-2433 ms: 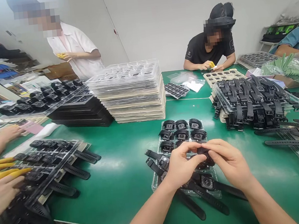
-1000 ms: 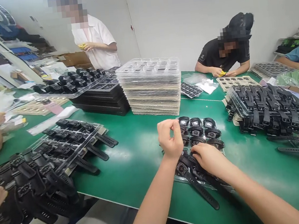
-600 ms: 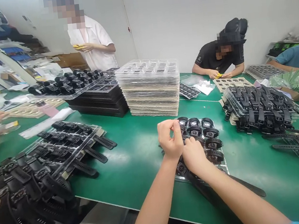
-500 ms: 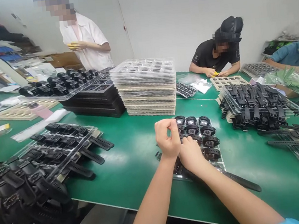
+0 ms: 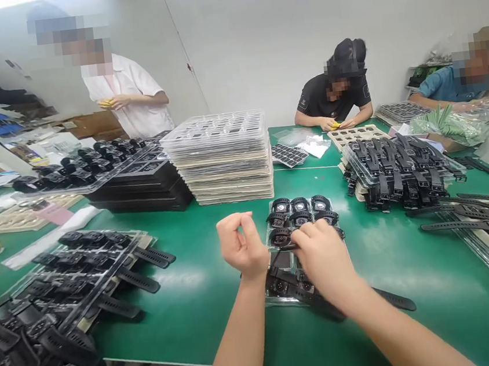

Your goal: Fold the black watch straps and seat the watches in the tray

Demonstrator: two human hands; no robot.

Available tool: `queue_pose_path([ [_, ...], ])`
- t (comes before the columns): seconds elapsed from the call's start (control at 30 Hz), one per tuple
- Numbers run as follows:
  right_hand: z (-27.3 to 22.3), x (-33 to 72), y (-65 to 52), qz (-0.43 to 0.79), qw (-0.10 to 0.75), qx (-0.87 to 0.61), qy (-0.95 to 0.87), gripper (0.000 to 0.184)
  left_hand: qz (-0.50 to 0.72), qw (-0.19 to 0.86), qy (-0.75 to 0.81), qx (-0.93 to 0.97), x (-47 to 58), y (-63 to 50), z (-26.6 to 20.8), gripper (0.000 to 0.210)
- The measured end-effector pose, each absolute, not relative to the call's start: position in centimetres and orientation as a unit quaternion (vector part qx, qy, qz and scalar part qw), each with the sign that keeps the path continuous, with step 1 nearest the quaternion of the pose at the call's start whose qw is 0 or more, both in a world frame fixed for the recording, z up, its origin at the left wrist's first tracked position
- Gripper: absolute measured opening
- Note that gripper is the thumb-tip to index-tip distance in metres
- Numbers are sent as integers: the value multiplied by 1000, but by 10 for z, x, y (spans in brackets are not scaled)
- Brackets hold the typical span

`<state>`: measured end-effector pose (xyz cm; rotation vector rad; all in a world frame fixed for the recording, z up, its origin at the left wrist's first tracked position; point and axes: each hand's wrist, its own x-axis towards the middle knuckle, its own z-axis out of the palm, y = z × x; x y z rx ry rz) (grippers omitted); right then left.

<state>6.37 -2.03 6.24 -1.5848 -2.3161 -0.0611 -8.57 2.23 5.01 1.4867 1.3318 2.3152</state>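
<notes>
On the green table (image 5: 205,303) nearest the camera, right hand (image 5: 325,259) lies palm-down on the clear watch tray (image 5: 278,299), fingers reaching a black watch body (image 5: 282,238) in the tray's middle rows; whether it grips one, cannot tell. Left hand (image 5: 242,246) raised just left of the tray, thumb and forefinger pinched together, other fingers curled; anything between them too small to see. Tray holds black watch bodies, three in the far row (image 5: 299,205), straps (image 5: 392,300) sticking out the near side onto the table. Left edge: loaded trays of strapped watches (image 5: 83,270). Right: heap of strapped watches (image 5: 400,169), loose straps (image 5: 470,214) beside. Farther back, stack of empty clear trays (image 5: 219,156), black trays (image 5: 140,188) to its left. Far side: person in white (image 5: 130,96) standing, person in black (image 5: 331,95) seated, hands on table.
</notes>
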Motion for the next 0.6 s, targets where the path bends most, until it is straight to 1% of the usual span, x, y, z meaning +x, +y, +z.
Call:
queue_pose_path([
  [0.03,67,79,-20,-35,187,-536,-823,19,747,80,436,495,-84,21,52,32],
  [0.1,75,109,-16,-94,283,-407,-864,29,703,157,430,544,-75,20,55,38],
  [0.13,78,122,-12,-111,314,-359,-872,31,667,210,420,578,-69,18,55,43],
  [0.2,82,141,-5,-128,347,-304,-878,29,562,376,370,637,-53,16,52,52],
  [0.27,83,153,0,-116,351,-301,-879,26,449,563,290,630,-38,13,46,56],
  [0.3,82,157,0,-102,352,-307,-878,24,412,636,254,601,-33,12,42,55],
  [0.33,81,160,-3,-86,360,-318,-873,22,398,685,232,564,-29,11,39,53],
  [0.4,77,164,-17,-49,423,-348,-835,20,432,720,232,491,-26,12,34,45],
  [0.47,69,162,-40,49,512,-388,-765,16,482,726,248,423,-26,14,31,38],
  [0.5,63,158,-53,146,545,-406,-719,8,508,728,250,387,-26,15,31,37],
  [0.53,56,152,-64,303,511,-426,-683,10,531,730,247,352,-26,16,31,36],
  [0.57,49,145,-74,445,462,-449,-622,22,546,737,238,320,-26,16,32,35],
  [0.6,42,137,-80,558,411,-464,-552,34,554,746,226,292,-25,15,32,34],
])
